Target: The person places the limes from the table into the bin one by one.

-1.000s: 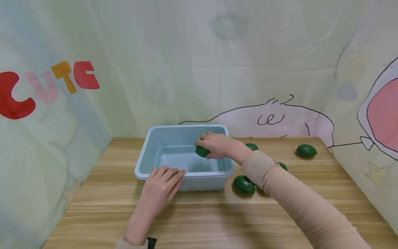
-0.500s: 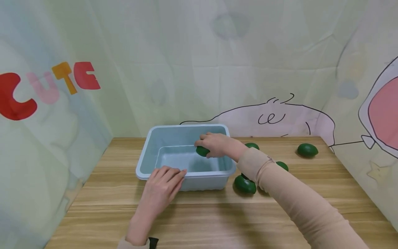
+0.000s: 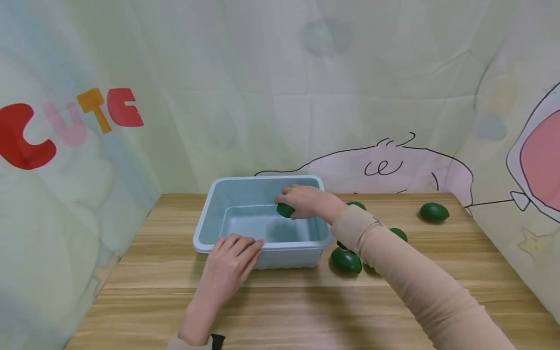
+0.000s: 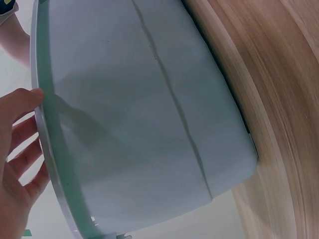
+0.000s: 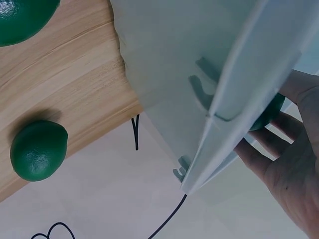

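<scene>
Placing step, apparently. Right hand [image 3: 303,200] fingers curled round lime [image 3: 285,210], over floor of blue tub [image 3: 297,245]; left hand [image 3: 229,262] grips near rim. Next likely calls for lowering, loosening fingers.

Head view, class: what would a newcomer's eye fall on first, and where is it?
The pale blue bin on the wooden table stands out first, with the left hand gripping its near rim and the right hand holding a green fruit over it. More green fruits lie to the bin's right. At far left, bold letters spell CUTE on the wall cloth.
</scene>
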A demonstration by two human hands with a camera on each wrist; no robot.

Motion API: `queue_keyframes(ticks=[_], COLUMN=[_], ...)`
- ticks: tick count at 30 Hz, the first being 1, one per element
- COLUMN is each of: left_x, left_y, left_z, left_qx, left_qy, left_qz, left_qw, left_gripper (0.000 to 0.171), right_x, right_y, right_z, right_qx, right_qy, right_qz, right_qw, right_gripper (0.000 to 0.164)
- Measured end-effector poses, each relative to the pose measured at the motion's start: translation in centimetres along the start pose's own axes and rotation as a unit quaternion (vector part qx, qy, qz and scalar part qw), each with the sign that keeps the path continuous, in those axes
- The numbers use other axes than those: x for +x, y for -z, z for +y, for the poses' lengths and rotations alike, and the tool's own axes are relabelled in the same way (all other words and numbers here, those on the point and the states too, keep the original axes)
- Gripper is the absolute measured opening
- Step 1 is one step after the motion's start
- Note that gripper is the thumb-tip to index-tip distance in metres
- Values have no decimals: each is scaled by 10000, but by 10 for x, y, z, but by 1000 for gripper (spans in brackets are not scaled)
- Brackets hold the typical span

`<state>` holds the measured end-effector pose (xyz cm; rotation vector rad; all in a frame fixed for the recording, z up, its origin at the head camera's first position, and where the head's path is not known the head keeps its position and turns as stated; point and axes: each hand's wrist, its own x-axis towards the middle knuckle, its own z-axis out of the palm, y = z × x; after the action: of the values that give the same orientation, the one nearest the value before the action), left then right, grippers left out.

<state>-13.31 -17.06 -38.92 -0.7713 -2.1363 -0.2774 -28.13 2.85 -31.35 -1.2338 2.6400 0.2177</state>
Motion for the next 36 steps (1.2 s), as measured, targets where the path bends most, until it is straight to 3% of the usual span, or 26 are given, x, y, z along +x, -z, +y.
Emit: queue_keyframes(ticks=[14, 23, 36], left_x=[0, 2, 0], left_y=[-1, -1, -1], left_z=[2, 3, 3], left_qx=[-22, -31, -36], left_qy=[74, 109, 135], left_qz=[-28, -18, -38], left_qw=[10000, 9999, 9999], left_gripper=[28, 27, 26], right_x=[4, 4, -1], right_y=[0, 2, 5], right_z=[0, 3, 6], right_qx=[-20, 198, 109], right_qy=[-111, -367, -266], right_qz=[-63, -26, 114], right_qw=[9999, 9991, 9995], right_gripper=[55, 46, 42])
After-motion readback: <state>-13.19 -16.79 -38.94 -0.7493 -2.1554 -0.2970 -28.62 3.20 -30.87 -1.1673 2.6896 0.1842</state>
